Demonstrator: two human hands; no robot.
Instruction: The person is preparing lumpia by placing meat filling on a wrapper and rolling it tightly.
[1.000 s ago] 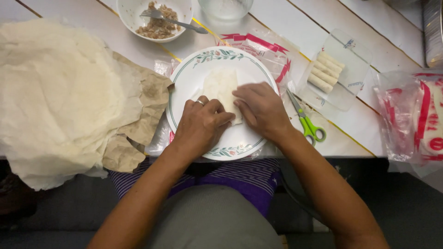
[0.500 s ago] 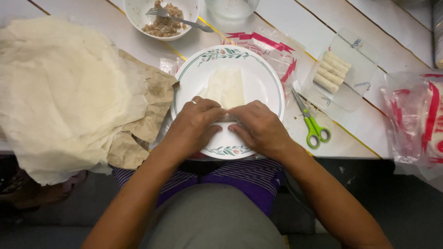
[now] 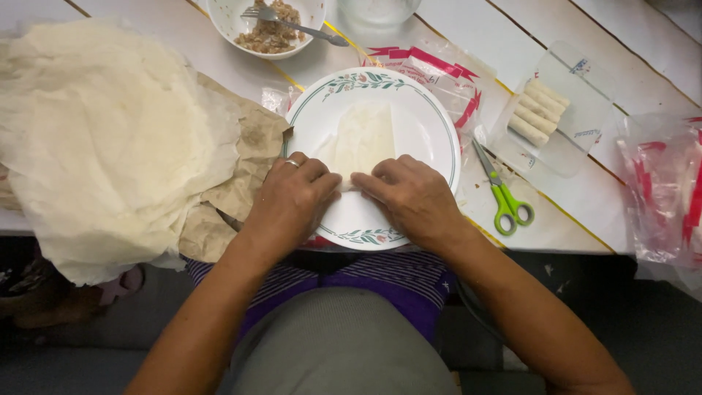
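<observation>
1. Two hands meet over the near half of a white plate (image 3: pixel 431 124) with a green leaf rim; the left hand (image 3: pixel 292 197), a ring on one finger, and the right hand (image 3: pixel 409 197) lie side by side, fingertips almost touching.
2. Both hands are curled, fingers pressed down and pinching the near edge of a pale thin wrapper (image 3: pixel 362 135). It lies on the middle of the plate, stretching away from the fingertips toward the far rim; its near end is hidden under the fingers.
3. Left of the plate, a big heap of wrapper sheets (image 3: pixel 110 139) rests on brown paper (image 3: pixel 252 157).
4. Right of the plate lie green-handled scissors (image 3: pixel 501 194); farther right, a clear tray (image 3: pixel 578 110) holds finished rolls (image 3: pixel 537 111), and a red-and-clear plastic bag (image 3: pixel 662 190) sits at the right edge.
5. Farthest off stands a white bowl (image 3: pixel 227 25) of brown filling (image 3: pixel 274 33) with a fork (image 3: pixel 292 20) in it.
</observation>
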